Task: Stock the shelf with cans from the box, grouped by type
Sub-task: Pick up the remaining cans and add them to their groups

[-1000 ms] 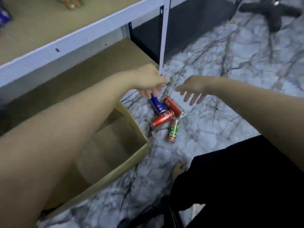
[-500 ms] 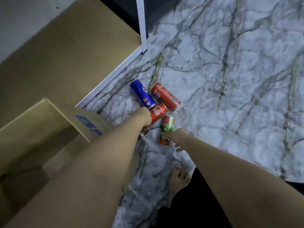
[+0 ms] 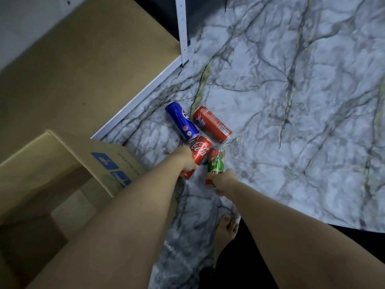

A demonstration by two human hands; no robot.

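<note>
Left hand [image 3: 187, 161] grips the Coca-Cola can [image 3: 198, 155], right hand [image 3: 223, 181] the green can [image 3: 216, 162]; both lie pointing away toward the shelf [image 3: 83, 69].

Marble floor [image 3: 291, 122]: four cans [image 3: 212, 124], cardboard box [image 3: 62, 163].

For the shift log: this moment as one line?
left hand: grips Coca-Cola can | right hand: grips green can | floor: blue can, red can

I log floor [image 3: 291, 101] as white-grey marble w/ dark veins, box [image 3: 62, 163] tan cardboard w/ blue print, shelf board [image 3: 83, 69] tan w/ white edge, cans: one blue [image 3: 181, 120], two red w/ white script [image 3: 211, 124] [image 3: 200, 152], one green-red [image 3: 216, 161].
</note>
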